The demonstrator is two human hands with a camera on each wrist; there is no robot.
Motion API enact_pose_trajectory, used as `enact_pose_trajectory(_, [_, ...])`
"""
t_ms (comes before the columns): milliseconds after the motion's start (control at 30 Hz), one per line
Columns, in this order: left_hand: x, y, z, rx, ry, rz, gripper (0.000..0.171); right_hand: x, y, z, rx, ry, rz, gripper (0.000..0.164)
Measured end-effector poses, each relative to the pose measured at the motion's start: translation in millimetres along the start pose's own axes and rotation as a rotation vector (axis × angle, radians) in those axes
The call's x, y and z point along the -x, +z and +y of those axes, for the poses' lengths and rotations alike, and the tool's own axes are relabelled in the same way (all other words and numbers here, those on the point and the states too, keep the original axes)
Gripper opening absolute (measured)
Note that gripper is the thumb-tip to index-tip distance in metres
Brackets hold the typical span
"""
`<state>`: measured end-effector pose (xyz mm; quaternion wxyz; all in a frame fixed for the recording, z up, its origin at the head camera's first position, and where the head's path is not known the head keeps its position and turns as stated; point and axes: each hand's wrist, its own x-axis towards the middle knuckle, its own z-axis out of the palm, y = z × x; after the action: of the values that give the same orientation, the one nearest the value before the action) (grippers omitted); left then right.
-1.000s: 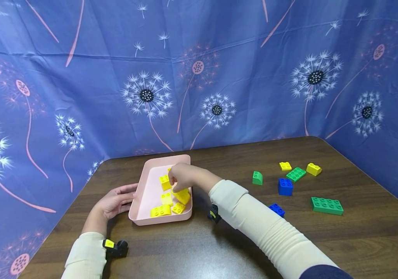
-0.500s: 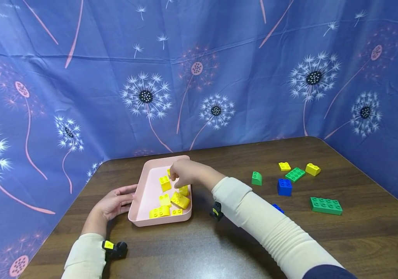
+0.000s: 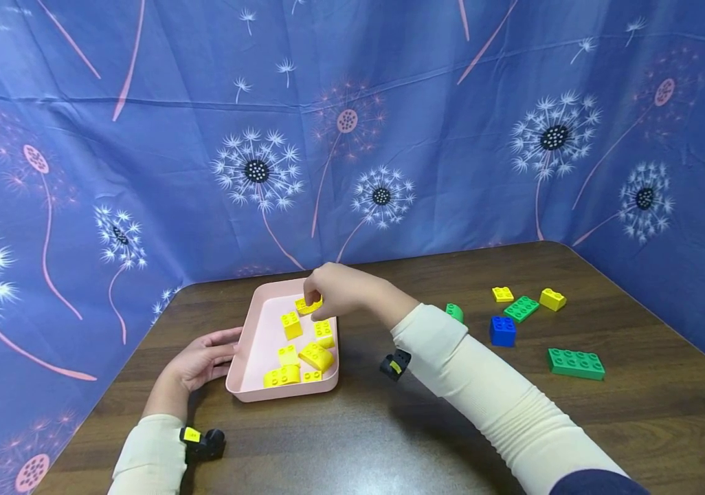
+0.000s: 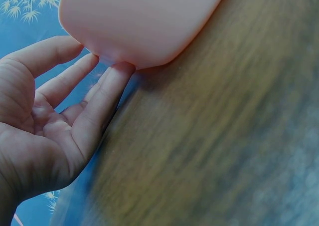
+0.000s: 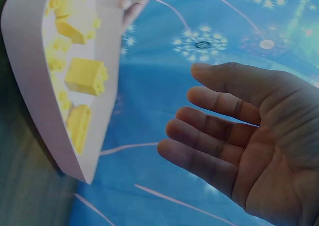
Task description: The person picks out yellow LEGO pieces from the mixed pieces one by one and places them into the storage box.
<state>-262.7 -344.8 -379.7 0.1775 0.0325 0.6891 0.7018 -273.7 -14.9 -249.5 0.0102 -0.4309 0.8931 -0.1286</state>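
Note:
A pink tray (image 3: 267,337) lies on the table, holding several yellow building bricks (image 3: 292,326). My left hand (image 3: 200,361) is beside the tray's left wall, fingers extended. In the left wrist view, the fingertips of that hand (image 4: 60,121) touch the tray's outer corner (image 4: 134,26). My right hand (image 3: 346,292) hovers over the tray's far right part, above a curved yellow brick (image 3: 306,306). The right wrist view shows this hand (image 5: 274,136) with loosely bent fingers and nothing between them, apart from the tray (image 5: 32,61).
Loose on the right side of the wooden table (image 3: 414,412) are a blue brick (image 3: 503,333), a long green brick (image 3: 576,364), a flatter green one (image 3: 521,309) and two yellow ones, including a sloped brick (image 3: 553,300). My right sleeve partly covers a curved green brick (image 3: 454,312). A blue patterned cloth (image 3: 451,172) hangs behind.
My right hand has let go of a yellow brick in the tray, then risen and shifted slightly right and away. That brick now lies among the others. The left hand stays at the tray.

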Motion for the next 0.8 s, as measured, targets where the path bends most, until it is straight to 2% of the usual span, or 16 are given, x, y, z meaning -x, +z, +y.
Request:
enact_pose_trajectory(400, [-2.5, -2.9, -4.3, -0.025, -0.012, 0.019, 0.059, 51, -29, 22, 0.041, 0.009, 0.090, 0.020])
enact_pose_trajectory(600, [-2.8, -3.8, -6.3, -0.048, -0.011, 0.035, 0.059, 79, -33, 37, 0.054, 0.010, 0.127, 0.022])
enact_pose_trajectory(800, [-2.2, -1.0, -3.9, -0.040, -0.010, 0.025, 0.060, 109, -35, 57, 0.052, 0.051, 0.151, 0.022])
